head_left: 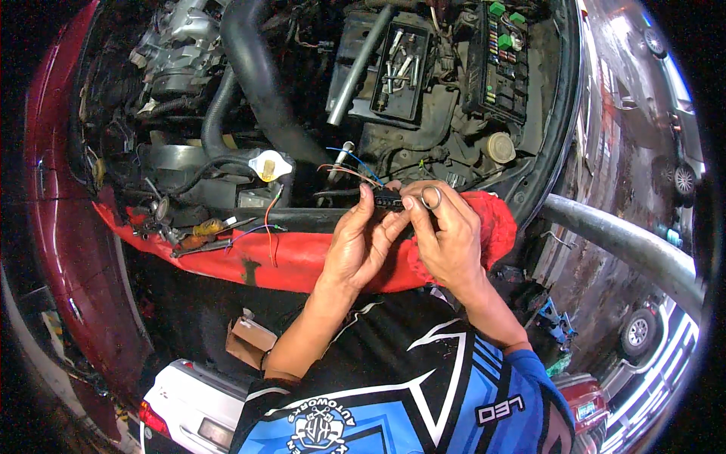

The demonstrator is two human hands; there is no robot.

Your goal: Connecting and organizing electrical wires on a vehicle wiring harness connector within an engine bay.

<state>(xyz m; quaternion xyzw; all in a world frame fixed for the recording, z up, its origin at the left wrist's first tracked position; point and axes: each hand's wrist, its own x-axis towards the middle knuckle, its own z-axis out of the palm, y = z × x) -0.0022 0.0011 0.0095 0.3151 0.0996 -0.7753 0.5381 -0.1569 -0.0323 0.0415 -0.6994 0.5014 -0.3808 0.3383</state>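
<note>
Both hands pinch a black plug over the engine bay.
Left hand (361, 240) and right hand (448, 236) close fingers on the plug (388, 200); wires (349, 172) trail behind, red cloth (495, 223) beneath, hose (261, 79) beyond.

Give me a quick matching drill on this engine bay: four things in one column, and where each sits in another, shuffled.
Things:
1. black connector
2. tray of sockets
3. fuse box
4. screwdriver

Places:
A. far right of the bay, lid off
B. between left hand and right hand
C. on the red front panel, to the left
D. on the black cover in the upper middle

Pairs: 1-B, 2-D, 3-A, 4-C
</note>
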